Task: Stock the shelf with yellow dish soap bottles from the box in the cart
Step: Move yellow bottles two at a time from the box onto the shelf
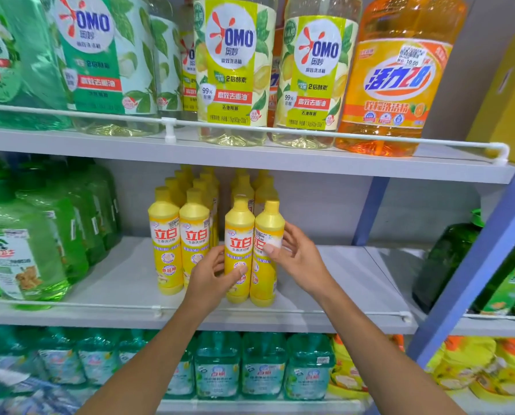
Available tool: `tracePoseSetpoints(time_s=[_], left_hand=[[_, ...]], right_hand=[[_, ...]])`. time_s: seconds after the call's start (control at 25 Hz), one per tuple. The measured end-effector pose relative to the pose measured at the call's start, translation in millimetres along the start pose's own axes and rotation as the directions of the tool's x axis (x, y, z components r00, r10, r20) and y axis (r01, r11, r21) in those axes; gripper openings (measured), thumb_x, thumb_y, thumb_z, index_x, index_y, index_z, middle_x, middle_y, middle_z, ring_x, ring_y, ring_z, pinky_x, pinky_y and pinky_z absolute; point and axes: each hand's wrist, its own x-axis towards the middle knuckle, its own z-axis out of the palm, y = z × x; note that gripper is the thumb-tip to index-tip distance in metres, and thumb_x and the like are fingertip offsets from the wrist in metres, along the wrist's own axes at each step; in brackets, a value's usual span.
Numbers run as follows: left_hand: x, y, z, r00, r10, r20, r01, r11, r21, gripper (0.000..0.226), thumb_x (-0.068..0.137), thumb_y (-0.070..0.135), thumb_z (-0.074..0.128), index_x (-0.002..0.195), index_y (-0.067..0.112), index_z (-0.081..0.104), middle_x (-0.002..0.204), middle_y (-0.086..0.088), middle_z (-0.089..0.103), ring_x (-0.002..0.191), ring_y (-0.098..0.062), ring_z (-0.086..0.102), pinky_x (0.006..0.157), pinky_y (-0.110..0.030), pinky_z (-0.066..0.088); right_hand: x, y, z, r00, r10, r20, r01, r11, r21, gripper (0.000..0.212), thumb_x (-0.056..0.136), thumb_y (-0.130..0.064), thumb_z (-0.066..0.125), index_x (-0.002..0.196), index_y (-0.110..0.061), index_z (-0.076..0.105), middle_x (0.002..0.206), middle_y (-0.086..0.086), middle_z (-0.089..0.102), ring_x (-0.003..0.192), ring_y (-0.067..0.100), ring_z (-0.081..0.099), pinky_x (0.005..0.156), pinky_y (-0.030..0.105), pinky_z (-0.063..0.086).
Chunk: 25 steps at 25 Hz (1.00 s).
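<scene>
Several yellow dish soap bottles stand in rows on the middle shelf (pixel 340 307). Two front bottles on the left (pixel 166 244) stand untouched. My left hand (pixel 211 277) wraps around the lower part of the third front bottle (pixel 238 235). My right hand (pixel 295 253) grips the fourth front bottle (pixel 268 223) at its label, thumb across the front. This bottle's label is turned partly sideways. Both bottles stand upright on the shelf, touching each other. The box and the cart are out of view.
Large green jugs (pixel 34 235) fill the shelf's left side. Bare shelf lies right of the yellow bottles up to a dark green jug (pixel 447 259). A white rail (pixel 280 310) runs along the shelf front. Big bottles stand above, teal bottles below.
</scene>
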Motion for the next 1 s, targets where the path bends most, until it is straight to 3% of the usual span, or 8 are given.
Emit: tracePoseSetpoints(time_s=[0.12, 0.28, 0.4, 0.52, 0.68, 0.76, 0.88, 1.0], left_hand=[[-1.9, -0.9, 3.0, 1.0, 0.007, -0.019, -0.007, 1.0, -0.002, 0.057, 0.08, 0.014, 0.083, 0.131, 0.015, 0.057, 0.121, 0.007, 0.069, 0.107, 0.002, 0.066, 0.086, -0.014, 0.054], [1.2, -3.2, 1.8, 1.0, 0.01, -0.007, -0.009, 1.0, 0.017, 0.058, 0.081, 0.019, 0.082, 0.133, 0.016, 0.057, 0.122, 0.008, 0.07, 0.11, -0.004, 0.066, 0.092, -0.024, 0.056], [-0.6, -3.9, 6.9, 1.0, 0.013, 0.002, -0.013, 1.0, 0.017, 0.055, 0.085, 0.018, 0.078, 0.136, 0.019, 0.057, 0.121, 0.012, 0.07, 0.108, 0.0, 0.066, 0.087, -0.021, 0.057], [-3.4, -5.1, 12.4, 0.999, 0.03, -0.045, -0.028, 0.999, 0.034, 0.053, 0.085, 0.015, 0.078, 0.133, 0.019, 0.057, 0.118, 0.013, 0.07, 0.105, 0.004, 0.066, 0.083, -0.014, 0.055], [0.0, -10.2, 12.5, 0.997, -0.008, -0.078, 0.011, 1.0, 0.03, 0.056, 0.08, 0.015, 0.083, 0.127, 0.024, 0.054, 0.115, 0.014, 0.069, 0.104, 0.003, 0.067, 0.08, -0.013, 0.055], [0.0, -13.7, 14.7, 0.995, -0.014, -0.097, 0.02, 0.998, 0.062, 0.056, 0.077, 0.015, 0.086, 0.123, 0.025, 0.056, 0.114, 0.017, 0.068, 0.104, 0.004, 0.066, 0.08, -0.012, 0.054], [0.8, -16.5, 21.6, 0.989, 0.002, -0.148, 0.02, 0.989, 0.147, 0.059, 0.074, 0.018, 0.088, 0.122, 0.031, 0.056, 0.109, 0.022, 0.067, 0.098, 0.01, 0.065, 0.077, -0.01, 0.053], [12.8, -20.1, 26.1, 0.985, 0.002, -0.171, 0.033, 0.978, 0.204, 0.056, 0.075, 0.023, 0.087, 0.121, 0.034, 0.058, 0.108, 0.015, 0.07, 0.098, 0.002, 0.067, 0.081, -0.017, 0.056]], right_hand=[[-11.2, 20.2, 18.7, 0.981, 0.007, -0.191, -0.028, 0.994, -0.104, 0.065, 0.072, -0.029, 0.09, 0.128, -0.02, 0.058, 0.121, -0.009, 0.069, 0.106, -0.004, 0.066, 0.094, 0.028, 0.058], [-6.8, 20.8, 1.4, 0.999, 0.044, -0.009, -0.045, 0.995, -0.084, 0.055, 0.083, -0.024, 0.081, 0.134, -0.019, 0.058, 0.127, -0.006, 0.07, 0.118, 0.009, 0.066, 0.103, 0.037, 0.054], [-11.3, 21.7, -0.4, 0.998, 0.063, -0.001, -0.063, 0.994, -0.09, 0.063, 0.081, -0.029, 0.083, 0.136, -0.02, 0.054, 0.126, -0.011, 0.068, 0.116, -0.002, 0.064, 0.095, 0.022, 0.055], [-18.5, 34.1, 13.9, 0.988, 0.098, -0.115, -0.114, 0.984, -0.138, 0.064, 0.071, -0.028, 0.091, 0.124, -0.021, 0.056, 0.109, -0.019, 0.067, 0.094, -0.017, 0.065, 0.075, 0.009, 0.055], [-14.0, 45.2, 4.8, 0.988, 0.141, -0.055, -0.146, 0.983, -0.114, 0.058, 0.076, -0.018, 0.088, 0.127, -0.015, 0.061, 0.114, -0.007, 0.073, 0.103, 0.0, 0.07, 0.096, 0.03, 0.057], [-14.5, 46.9, 3.5, 0.992, 0.124, -0.033, -0.128, 0.98, -0.155, 0.058, 0.078, -0.02, 0.086, 0.13, -0.018, 0.061, 0.115, -0.013, 0.073, 0.105, -0.004, 0.068, 0.094, 0.024, 0.057], [-18.1, 50.8, 11.8, 0.99, 0.08, -0.119, -0.105, 0.968, -0.229, 0.055, 0.074, -0.022, 0.09, 0.12, -0.025, 0.06, 0.106, -0.017, 0.07, 0.095, -0.012, 0.065, 0.08, 0.012, 0.056], [-7.3, 58.1, 15.7, 0.981, 0.085, -0.173, -0.12, 0.971, -0.205, 0.054, 0.072, -0.019, 0.091, 0.115, -0.023, 0.059, 0.104, -0.015, 0.07, 0.091, -0.012, 0.066, 0.072, 0.008, 0.053]])
